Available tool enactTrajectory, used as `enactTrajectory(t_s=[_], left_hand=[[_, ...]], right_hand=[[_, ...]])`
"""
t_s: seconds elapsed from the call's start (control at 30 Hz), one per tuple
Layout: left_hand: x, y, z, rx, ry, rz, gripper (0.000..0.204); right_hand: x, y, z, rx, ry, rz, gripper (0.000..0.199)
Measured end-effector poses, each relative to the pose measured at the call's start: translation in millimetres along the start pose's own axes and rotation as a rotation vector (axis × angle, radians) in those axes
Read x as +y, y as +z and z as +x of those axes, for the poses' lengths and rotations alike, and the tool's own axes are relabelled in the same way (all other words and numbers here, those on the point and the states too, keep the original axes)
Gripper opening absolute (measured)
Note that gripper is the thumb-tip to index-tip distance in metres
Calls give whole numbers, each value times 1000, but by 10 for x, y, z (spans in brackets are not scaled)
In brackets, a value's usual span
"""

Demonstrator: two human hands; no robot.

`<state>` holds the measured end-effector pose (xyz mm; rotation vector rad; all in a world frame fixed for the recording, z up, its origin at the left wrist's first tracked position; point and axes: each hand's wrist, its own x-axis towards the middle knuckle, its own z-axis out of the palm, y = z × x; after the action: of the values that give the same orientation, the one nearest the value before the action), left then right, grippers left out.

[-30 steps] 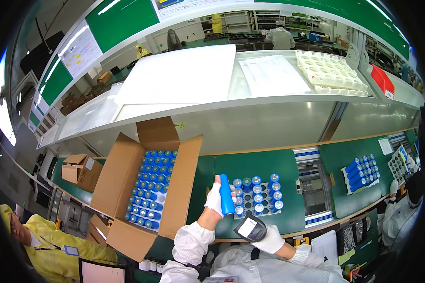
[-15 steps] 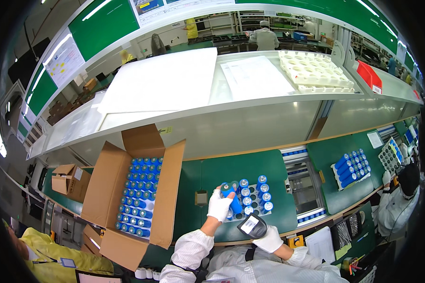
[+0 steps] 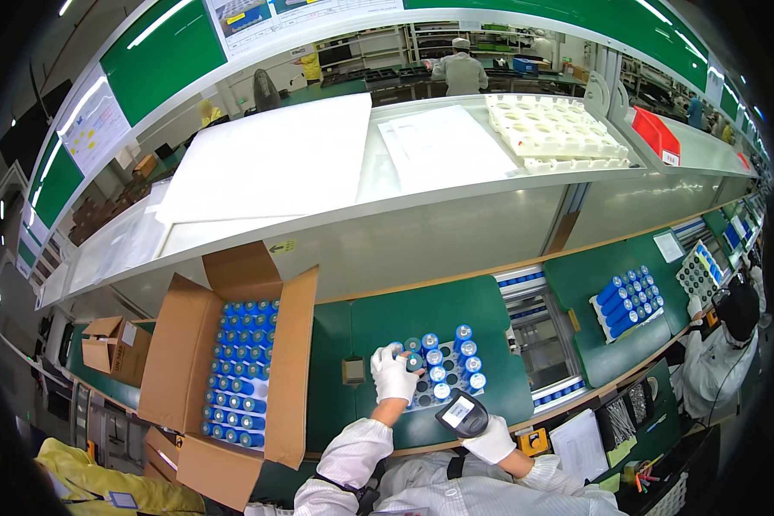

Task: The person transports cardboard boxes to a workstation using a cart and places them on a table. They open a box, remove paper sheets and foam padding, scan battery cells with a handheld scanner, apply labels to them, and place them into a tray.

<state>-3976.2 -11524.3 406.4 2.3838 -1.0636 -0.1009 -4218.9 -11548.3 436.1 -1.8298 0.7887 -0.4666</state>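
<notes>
My left hand (image 3: 393, 376), in a white glove, is closed around a blue cylindrical battery cell (image 3: 414, 362) at the left side of a pale holder tray (image 3: 421, 401). The cell stands nearly upright, its lower part hidden by my fingers and the tray. Several blue cells with silver tops (image 3: 471, 364) stand in the tray's columns, and some round holes between them show dark. In my gloved right hand (image 3: 492, 442) is a dark handheld scanner (image 3: 463, 415) with a lit screen, held just in front of the tray's near edge.
Left of the tray stands an open cardboard box (image 3: 285, 378) full of blue cells. A conveyor (image 3: 537, 331) runs at the right, beyond it another tray of cells (image 3: 628, 301). A shelf (image 3: 335, 215) crosses above the bench. A co-worker (image 3: 721, 361) sits far right.
My left hand has brought the tilted blue cell down to the tray's left side and turned it more upright. The scanner stays in my right hand. The whole view has shifted slightly.
</notes>
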Motion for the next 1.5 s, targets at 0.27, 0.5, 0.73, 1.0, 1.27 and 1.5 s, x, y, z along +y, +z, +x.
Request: enactTrajectory(t_s=[0.27,0.5,0.73,1.0,1.27,1.5], left_hand=[[101,148,84,-95,-44,326,41],[113,-217,54,-129,-62,297,38],[-73,-2022,22,364,45,-417,11],[-2454,-2423,-241,30,-542,220,46],[-2650,-1953,-643,-30,-692,502,59],[-2924,-2277,-821,453,-620,-421,37]], right_hand=[[47,-15,3,49,46,-27,28],[63,67,81,47,41,-48,24],[241,303,200,117,-58,-5,20],[-12,603,355,-13,-143,-45,18],[-10,635,297,-39,-144,-25,22],[-12,644,285,-127,-122,-32,30]])
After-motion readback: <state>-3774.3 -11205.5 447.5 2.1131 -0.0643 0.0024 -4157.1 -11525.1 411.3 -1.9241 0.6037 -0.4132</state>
